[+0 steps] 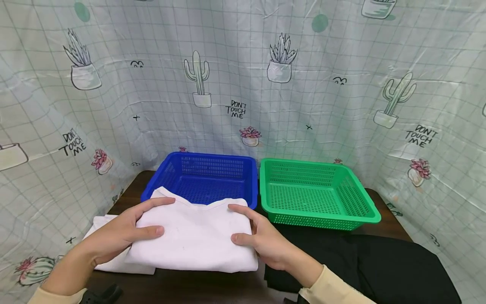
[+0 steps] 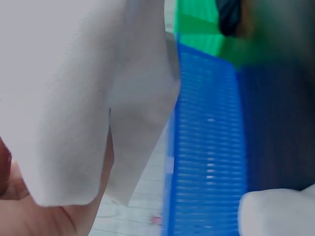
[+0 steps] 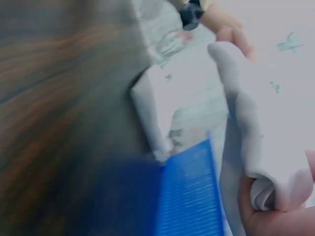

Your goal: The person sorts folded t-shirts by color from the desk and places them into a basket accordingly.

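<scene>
A person's two hands hold a folded white garment (image 1: 197, 242) in the air above a dark wood-grain bench (image 1: 201, 287); the left hand (image 1: 123, 230) grips its left side and the right hand (image 1: 267, 240) its right side, each with thumb and forefinger lying on the near face, the other fingers mostly hidden by the fabric. The garment's far edge dips in a shallow curve like a neckline; its near edge is a soft, rounded fold, and the wrist views show several layers of cloth. It is in front of a blue plastic basket (image 1: 212, 165), and in the head view it covers part of that basket's near side; whether cloth and basket touch, I cannot tell. Just beside the blue basket, to the right, stands a green basket (image 1: 315, 218), also with slotted walls; black cloth (image 1: 402, 266) lies folded on the bench in front of it. More white cloth (image 1: 123, 265) lies at the left, partly behind the left hand and the garment; cream sleeves (image 1: 332, 287) reach the wrists; behind everything hangs a pale grid-patterned curtain (image 1: 235, 63) printed with potted cacti and "Don't touch me".
</scene>
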Tool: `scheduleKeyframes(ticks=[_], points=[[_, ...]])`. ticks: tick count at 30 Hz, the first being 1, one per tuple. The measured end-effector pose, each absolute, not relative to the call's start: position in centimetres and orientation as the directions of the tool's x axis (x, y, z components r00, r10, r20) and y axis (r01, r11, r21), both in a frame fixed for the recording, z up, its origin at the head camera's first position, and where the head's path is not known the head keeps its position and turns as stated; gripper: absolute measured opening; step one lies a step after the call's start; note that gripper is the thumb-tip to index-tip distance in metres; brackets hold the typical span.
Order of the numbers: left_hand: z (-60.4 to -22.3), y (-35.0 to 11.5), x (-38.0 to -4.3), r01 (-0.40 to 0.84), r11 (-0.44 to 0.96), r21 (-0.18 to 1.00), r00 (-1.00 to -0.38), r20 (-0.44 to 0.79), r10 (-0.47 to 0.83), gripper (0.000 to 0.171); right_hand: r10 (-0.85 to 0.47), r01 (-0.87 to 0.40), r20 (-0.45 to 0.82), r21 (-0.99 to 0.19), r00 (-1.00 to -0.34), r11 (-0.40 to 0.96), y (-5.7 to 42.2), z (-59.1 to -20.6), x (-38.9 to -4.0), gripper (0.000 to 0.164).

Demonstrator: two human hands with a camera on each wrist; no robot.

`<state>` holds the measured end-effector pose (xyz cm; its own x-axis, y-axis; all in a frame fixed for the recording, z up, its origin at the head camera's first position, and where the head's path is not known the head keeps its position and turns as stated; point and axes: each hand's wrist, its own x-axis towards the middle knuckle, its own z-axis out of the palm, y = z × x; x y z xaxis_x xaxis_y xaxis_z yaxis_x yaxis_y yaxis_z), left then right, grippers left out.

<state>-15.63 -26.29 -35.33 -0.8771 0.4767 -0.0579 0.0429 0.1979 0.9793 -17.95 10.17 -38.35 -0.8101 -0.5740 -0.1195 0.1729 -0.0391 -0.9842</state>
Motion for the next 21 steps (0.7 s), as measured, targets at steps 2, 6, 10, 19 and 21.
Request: scheduleKeyframes(ticks=[2,6,10,19,21], points=[[-34.3,-26.3,-15.7,0.054,0.203,0.978,-0.888,-0.045,0.457,0.066,-0.581,0.148,-0.1,-0.988,-0.808,-0.036,10.2,-37.2,-18.2,0.075],[-32.6,-26.4,-16.7,0.096,0.227,0.969,-0.911,-0.006,0.412,0.065,-0.567,0.077,-0.053,-0.997,-0.822,-0.019,10.1,-35.1,-19.4,0.076],[-31.4,-26.3,-18.7,0.109,0.217,0.97,-0.925,0.019,0.378,0.065,-0.53,0.02,-0.02,-1.0,-0.848,0.006,9.7,-33.5,-21.2,0.077],[-29.8,-26.5,-24.3,0.095,0.281,0.955,-0.954,0.007,0.298,0.071,-0.453,-0.003,-0.022,-0.999,-0.891,0.054,8.1,-32.0,-26.4,0.077],[-29.8,-26.5,-25.6,0.089,0.294,0.952,-0.953,-0.005,0.304,0.074,-0.441,0.01,-0.031,-0.999,-0.897,0.051,7.8,-32.0,-27.7,0.077]])
